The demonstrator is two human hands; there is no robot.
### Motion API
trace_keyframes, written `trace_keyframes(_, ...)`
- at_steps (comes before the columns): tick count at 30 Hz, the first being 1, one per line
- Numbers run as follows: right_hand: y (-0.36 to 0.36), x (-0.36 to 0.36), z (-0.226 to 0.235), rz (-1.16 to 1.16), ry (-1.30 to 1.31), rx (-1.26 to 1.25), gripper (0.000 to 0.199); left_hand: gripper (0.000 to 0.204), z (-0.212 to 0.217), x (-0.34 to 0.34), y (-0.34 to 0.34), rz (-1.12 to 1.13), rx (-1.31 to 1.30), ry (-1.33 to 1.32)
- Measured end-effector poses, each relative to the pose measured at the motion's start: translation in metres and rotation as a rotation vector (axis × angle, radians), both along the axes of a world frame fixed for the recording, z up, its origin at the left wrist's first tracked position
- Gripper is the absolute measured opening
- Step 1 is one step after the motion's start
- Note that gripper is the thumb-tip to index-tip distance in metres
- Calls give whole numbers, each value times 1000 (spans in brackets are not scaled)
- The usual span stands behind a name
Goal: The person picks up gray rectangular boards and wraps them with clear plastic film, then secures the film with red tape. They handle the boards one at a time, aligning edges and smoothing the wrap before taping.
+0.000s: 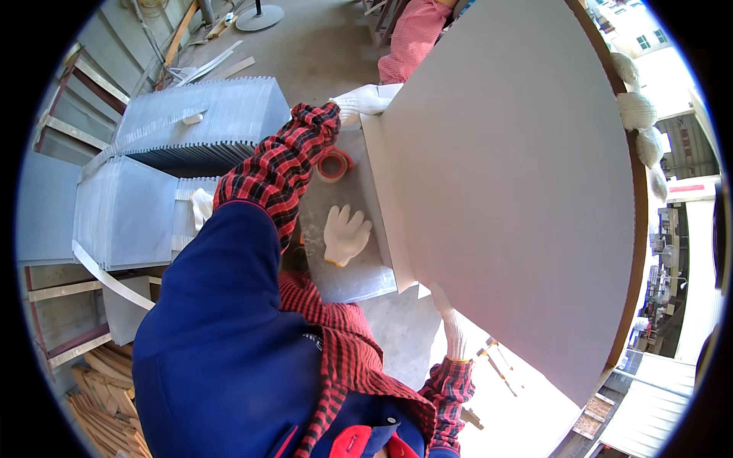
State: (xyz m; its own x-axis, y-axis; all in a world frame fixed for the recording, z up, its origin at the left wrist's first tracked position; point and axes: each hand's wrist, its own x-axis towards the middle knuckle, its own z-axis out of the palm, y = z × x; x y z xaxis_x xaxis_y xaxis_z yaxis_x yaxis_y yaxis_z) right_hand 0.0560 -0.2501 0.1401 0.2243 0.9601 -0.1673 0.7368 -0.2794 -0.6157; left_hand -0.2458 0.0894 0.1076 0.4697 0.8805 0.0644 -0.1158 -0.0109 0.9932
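Head view, looking down: we are holding a very large pale grey panel [511, 183], which fills most of the right half of the picture and stands tilted up on its edge, its brown far rim curving along the right. To the left of it, stacks of grey slabs [183, 130] with ridged edges sit on the concrete floor [321, 46], and thin metal strips and wood offcuts lie around them. Our left hand [363, 99], in a white knit glove at the end of a red plaid sleeve, is closed over the panel's upper left corner. Our right hand [452, 324], also gloved, presses up against the panel's lower edge, fingers together along it; whether they curl around it we cannot tell. Beyond the panel's top, a person in a pink checked garment [412, 38] is partly visible. On a grey sheet beside the panel's left edge lie a spare white glove [345, 235] and, nearer our left sleeve, a roll of reddish tape [333, 163].
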Motion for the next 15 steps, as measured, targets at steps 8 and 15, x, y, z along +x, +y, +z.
trace_keyframes(8,12,-24,-1,-63,18,-43,65,66,94,-15,1,528,698,129)
trace_keyframes(15,18,-10,-27,2,-101,-57,57,28,286,14,-105,40,1658,33)
